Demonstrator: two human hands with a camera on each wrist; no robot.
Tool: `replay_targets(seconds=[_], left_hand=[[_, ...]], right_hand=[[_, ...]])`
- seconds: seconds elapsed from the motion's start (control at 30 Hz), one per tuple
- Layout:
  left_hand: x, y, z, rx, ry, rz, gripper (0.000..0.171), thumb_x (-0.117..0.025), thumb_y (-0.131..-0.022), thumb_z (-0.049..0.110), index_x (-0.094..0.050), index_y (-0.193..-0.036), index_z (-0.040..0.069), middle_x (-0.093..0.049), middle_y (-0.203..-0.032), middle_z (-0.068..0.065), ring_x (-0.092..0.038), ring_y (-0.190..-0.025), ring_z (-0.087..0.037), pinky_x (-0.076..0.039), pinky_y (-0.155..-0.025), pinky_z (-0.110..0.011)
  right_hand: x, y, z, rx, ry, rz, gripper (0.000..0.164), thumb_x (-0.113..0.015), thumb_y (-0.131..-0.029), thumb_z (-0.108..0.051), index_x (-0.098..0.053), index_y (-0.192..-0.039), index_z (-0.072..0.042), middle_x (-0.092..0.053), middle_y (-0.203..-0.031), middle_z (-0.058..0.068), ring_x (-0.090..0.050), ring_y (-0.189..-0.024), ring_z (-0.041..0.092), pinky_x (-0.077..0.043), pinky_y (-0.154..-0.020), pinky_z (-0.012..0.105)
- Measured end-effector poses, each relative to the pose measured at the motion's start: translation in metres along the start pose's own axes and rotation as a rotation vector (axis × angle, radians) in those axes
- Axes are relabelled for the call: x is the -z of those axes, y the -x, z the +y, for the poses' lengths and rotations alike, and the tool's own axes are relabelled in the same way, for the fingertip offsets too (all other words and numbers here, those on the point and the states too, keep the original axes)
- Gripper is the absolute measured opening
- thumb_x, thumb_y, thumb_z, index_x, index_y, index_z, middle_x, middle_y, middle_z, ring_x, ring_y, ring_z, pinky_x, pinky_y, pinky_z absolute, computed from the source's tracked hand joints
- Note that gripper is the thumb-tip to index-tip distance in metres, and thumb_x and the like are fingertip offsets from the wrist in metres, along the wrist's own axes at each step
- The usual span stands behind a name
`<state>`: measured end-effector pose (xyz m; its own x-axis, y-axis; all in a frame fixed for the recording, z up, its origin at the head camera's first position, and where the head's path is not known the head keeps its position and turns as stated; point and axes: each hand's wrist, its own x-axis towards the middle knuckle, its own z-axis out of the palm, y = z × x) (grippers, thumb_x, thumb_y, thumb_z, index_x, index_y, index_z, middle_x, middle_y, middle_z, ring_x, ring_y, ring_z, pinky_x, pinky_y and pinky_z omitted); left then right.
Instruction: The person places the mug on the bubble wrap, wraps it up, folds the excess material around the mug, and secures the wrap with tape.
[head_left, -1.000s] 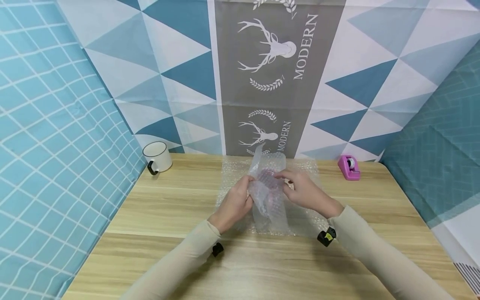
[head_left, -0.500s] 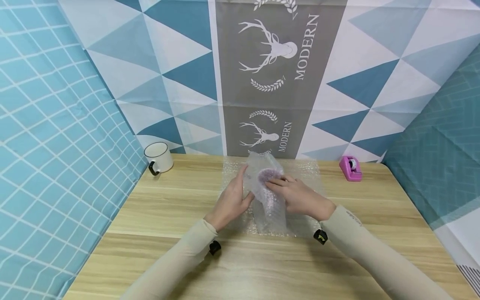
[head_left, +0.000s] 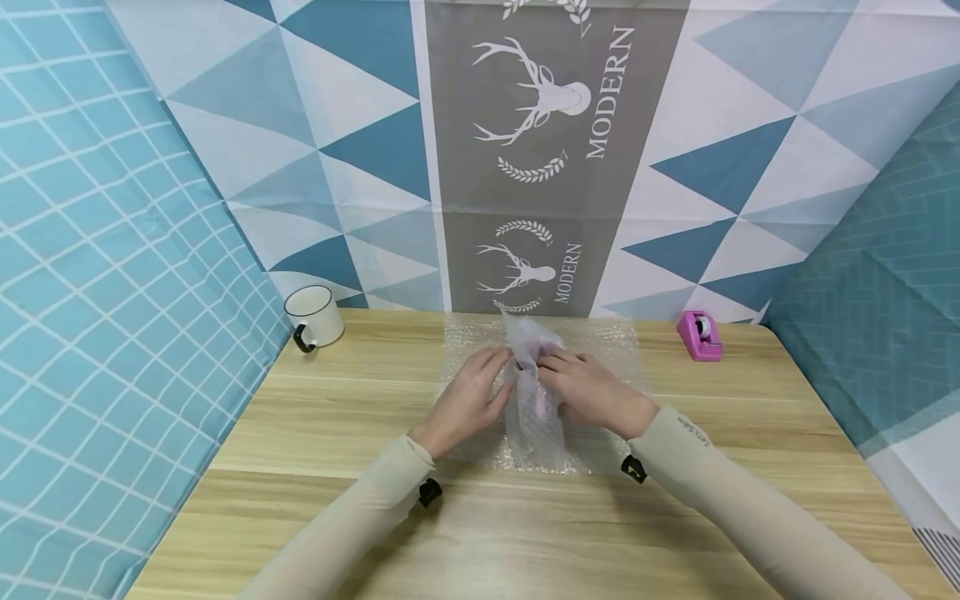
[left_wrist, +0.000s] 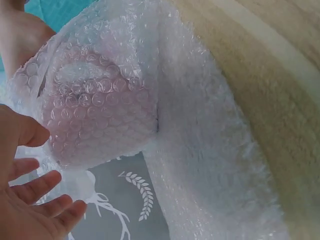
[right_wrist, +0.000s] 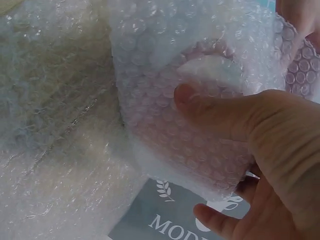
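A pinkish, round-edged thing sits inside a folded strip of bubble wrap [head_left: 542, 425], its kind blurred by the bubbles. My right hand [head_left: 592, 393] grips the wrapped bundle from the right. In the right wrist view its thumb [right_wrist: 215, 112] presses across the bubbles, and its other fingers lie at the bundle's far edge. On the left side, my left hand [head_left: 467, 402] is close against the wrap; the left wrist view has its fingers [left_wrist: 42, 187] spread and relaxed, with the thumb right at the bundle's edge. A larger bubble wrap sheet [head_left: 606, 346] lies flat beneath.
A white mug [head_left: 318, 317] with a black rim and handle stands at the back left of the wooden table [head_left: 330, 467]. At the back right is a pink tape dispenser [head_left: 700, 336]. Patterned cloth walls [head_left: 375, 217] rise behind and at both sides.
The raised bubble wrap flap has been folded over the pinkish thing and drawn in. My right hand has moved left onto the bundle; my left hand has loosened its hold on the flap.
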<state>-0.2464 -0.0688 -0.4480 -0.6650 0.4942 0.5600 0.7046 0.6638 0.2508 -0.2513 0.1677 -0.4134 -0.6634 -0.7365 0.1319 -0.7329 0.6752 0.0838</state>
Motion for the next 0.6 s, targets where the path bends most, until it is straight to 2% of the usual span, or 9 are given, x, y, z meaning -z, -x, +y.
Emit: replay_targets(seconds=[0.07,0.13,0.33,0.47,0.6], left_hand=[[-0.001,-0.001,0.0,-0.019,-0.013,-0.001,0.05,-0.07,-0.095,0.013,-0.056,-0.14,-0.003,-0.061,-0.139,-0.02,-0.057,-0.132,-0.034,-0.045,-0.117,-0.041],[-0.001,-0.002,0.0,-0.024,-0.017,-0.013,0.052,-0.071,-0.095,0.012,-0.054,-0.141,-0.004,-0.06,-0.14,-0.021,-0.057,-0.132,-0.034,-0.045,-0.117,-0.042],[-0.002,-0.006,0.002,-0.012,0.038,-0.097,0.058,-0.068,-0.096,0.008,-0.045,-0.147,-0.009,-0.055,-0.146,-0.026,-0.053,-0.137,-0.04,-0.041,-0.119,-0.044],[-0.002,-0.008,0.003,0.001,0.071,-0.134,0.059,-0.066,-0.097,0.006,-0.043,-0.149,-0.01,-0.051,-0.15,-0.028,-0.05,-0.14,-0.044,-0.039,-0.119,-0.043],[-0.002,-0.008,0.003,-0.006,0.078,-0.118,0.06,-0.066,-0.097,0.005,-0.043,-0.149,-0.01,-0.052,-0.148,-0.03,-0.051,-0.137,-0.047,-0.044,-0.114,-0.045]], right_hand=[[0.0,-0.001,0.001,-0.008,-0.004,-0.005,0.066,-0.091,-0.07,-0.01,-0.064,-0.13,-0.006,-0.064,-0.136,0.014,-0.055,-0.134,0.037,-0.057,-0.092,0.058],[-0.002,-0.003,0.002,-0.006,0.002,0.003,0.06,-0.092,-0.068,-0.012,-0.067,-0.123,-0.006,-0.067,-0.129,0.013,-0.058,-0.13,0.036,-0.059,-0.088,0.056],[-0.005,-0.009,0.004,-0.008,-0.001,0.038,0.038,-0.084,-0.069,-0.005,-0.073,-0.106,-0.007,-0.074,-0.109,0.009,-0.067,-0.113,0.031,-0.06,-0.088,0.05],[-0.007,-0.013,0.005,-0.014,-0.037,0.047,0.044,-0.083,-0.069,0.0,-0.071,-0.111,-0.008,-0.074,-0.106,0.01,-0.069,-0.1,0.029,-0.061,-0.081,0.049],[-0.009,-0.018,0.007,-0.021,-0.052,0.042,0.052,-0.084,-0.073,-0.005,-0.068,-0.122,-0.007,-0.072,-0.113,0.014,-0.07,-0.095,0.031,-0.062,-0.079,0.05]])
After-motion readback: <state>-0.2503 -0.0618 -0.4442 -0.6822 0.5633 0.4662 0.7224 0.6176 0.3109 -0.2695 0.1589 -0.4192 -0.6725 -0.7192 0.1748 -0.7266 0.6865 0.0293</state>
